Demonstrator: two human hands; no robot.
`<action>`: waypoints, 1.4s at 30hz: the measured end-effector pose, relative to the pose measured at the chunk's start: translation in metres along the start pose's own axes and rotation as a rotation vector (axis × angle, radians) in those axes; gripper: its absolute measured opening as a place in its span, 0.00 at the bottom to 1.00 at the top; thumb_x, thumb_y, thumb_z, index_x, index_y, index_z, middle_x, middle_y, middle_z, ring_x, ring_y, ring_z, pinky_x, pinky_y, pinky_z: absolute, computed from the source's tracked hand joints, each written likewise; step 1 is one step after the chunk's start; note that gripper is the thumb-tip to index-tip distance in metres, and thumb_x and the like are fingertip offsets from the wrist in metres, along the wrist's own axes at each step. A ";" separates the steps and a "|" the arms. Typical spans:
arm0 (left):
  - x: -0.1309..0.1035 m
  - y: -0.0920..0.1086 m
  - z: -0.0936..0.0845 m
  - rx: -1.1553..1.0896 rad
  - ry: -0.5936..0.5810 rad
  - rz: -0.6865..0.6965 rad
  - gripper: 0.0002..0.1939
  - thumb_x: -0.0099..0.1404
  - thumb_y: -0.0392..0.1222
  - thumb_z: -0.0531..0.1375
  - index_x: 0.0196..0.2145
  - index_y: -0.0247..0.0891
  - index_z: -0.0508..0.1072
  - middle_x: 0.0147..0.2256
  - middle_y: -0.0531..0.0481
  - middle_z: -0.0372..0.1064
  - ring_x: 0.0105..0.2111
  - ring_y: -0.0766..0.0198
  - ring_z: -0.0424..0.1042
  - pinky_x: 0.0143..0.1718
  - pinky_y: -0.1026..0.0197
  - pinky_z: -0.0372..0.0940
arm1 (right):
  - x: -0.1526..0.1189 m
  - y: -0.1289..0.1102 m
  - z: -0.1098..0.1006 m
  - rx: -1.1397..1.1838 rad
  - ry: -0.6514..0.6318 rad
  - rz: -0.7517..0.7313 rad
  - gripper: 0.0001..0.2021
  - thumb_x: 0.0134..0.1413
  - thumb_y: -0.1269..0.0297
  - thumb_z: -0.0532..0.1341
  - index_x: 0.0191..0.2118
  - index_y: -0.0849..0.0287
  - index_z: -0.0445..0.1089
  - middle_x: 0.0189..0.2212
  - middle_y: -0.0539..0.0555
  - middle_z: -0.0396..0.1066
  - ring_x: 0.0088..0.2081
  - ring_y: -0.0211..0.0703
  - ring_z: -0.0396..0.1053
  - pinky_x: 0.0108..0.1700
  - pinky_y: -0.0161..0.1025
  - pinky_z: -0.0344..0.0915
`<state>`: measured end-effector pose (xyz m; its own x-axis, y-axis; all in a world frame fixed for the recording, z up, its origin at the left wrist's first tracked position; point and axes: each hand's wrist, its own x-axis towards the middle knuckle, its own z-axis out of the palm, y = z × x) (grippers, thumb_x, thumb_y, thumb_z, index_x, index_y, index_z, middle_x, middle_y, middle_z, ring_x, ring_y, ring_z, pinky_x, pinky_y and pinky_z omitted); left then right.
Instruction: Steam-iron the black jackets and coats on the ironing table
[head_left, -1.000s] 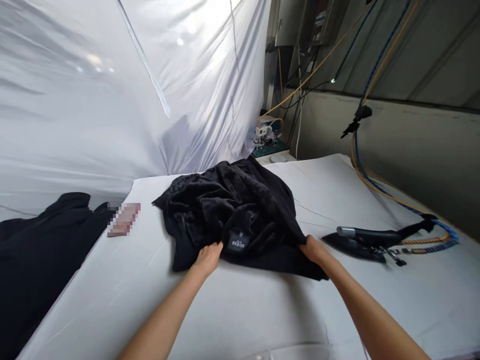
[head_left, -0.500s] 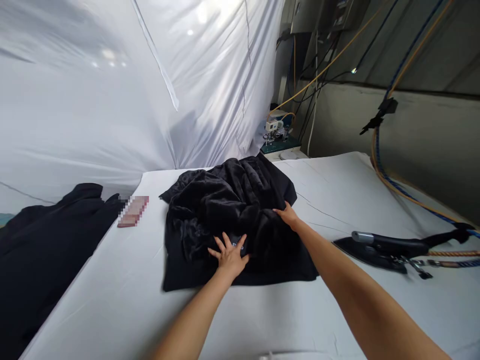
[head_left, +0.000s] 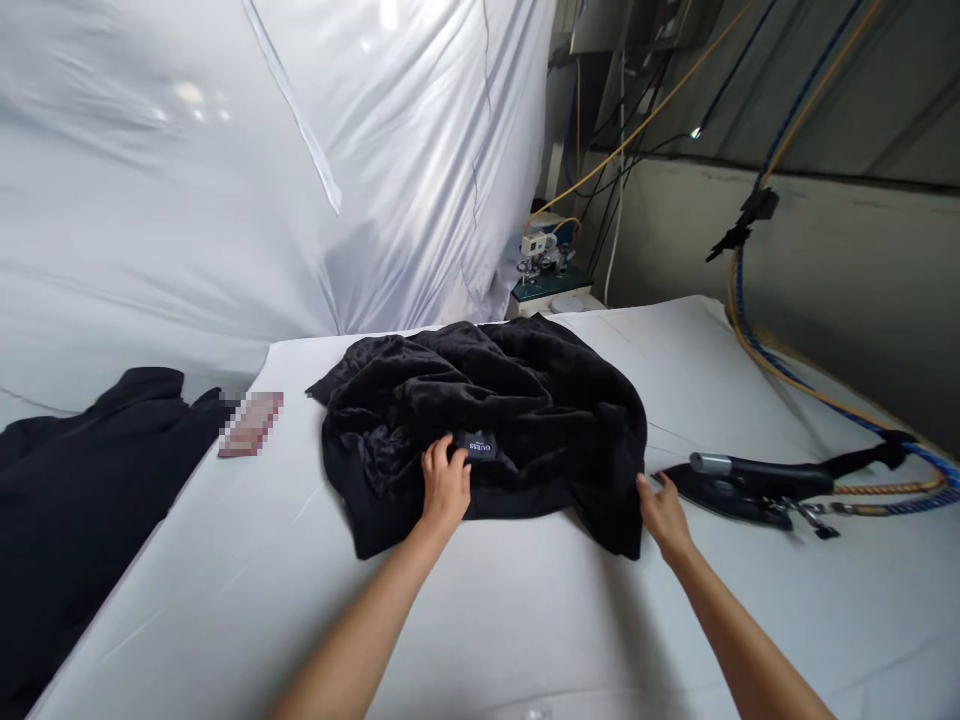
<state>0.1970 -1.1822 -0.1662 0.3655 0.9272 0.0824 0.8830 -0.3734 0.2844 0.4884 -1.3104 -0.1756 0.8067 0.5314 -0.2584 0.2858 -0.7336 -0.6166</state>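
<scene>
Fingers (head_left: 439, 456) of the left hand (head_left: 446, 493), earlier spread across the label (head_left: 481, 446), had curled at its eight-o'clock side on the black garment (head_left: 525, 400), central on the white table (head_left: 517, 610), while the right hand (head_left: 665, 515) had shifted to the garment's four-o'clock edge near the iron (head_left: 757, 476), both grips unclear.

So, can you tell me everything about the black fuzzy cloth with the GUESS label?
The black cloth looks soft, plush and shiny, with a smoother-looking band along its near edge. Near the middle of its near side sits a dark label with pale GUESS lettering, upside down in this view. It lies spread but rumpled on the white table. The left hand's grip touches it beside the label; the right hand's grip is at its right edge.
</scene>
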 end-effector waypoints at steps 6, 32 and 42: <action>-0.060 -0.033 0.012 0.085 -0.032 0.279 0.19 0.62 0.45 0.52 0.52 0.52 0.64 0.52 0.50 0.57 0.54 0.52 0.51 0.59 0.39 0.37 | -0.014 0.000 -0.011 -0.151 0.044 -0.148 0.29 0.55 0.54 0.43 0.62 0.55 0.44 0.46 0.60 0.66 0.45 0.54 0.66 0.44 0.46 0.62; -0.063 -0.053 0.000 0.063 -0.323 0.258 0.31 0.59 0.59 0.50 0.59 0.64 0.43 0.63 0.51 0.36 0.59 0.41 0.39 0.49 0.24 0.30 | -0.090 -0.005 0.094 -0.836 0.139 -0.585 0.36 0.47 0.35 0.44 0.62 0.41 0.44 0.63 0.55 0.41 0.61 0.68 0.32 0.53 0.67 0.29; -0.080 -0.025 0.007 0.003 -0.079 0.380 0.25 0.57 0.46 0.57 0.53 0.47 0.63 0.58 0.45 0.51 0.57 0.47 0.48 0.55 0.34 0.37 | -0.045 0.031 -0.006 -0.404 0.285 -0.358 0.20 0.56 0.61 0.46 0.49 0.65 0.65 0.45 0.63 0.66 0.50 0.51 0.60 0.51 0.46 0.54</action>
<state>0.1481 -1.2478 -0.1869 0.6882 0.7175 0.1076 0.6811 -0.6901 0.2447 0.4639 -1.3599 -0.1782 0.7150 0.6814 0.1562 0.6934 -0.6628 -0.2827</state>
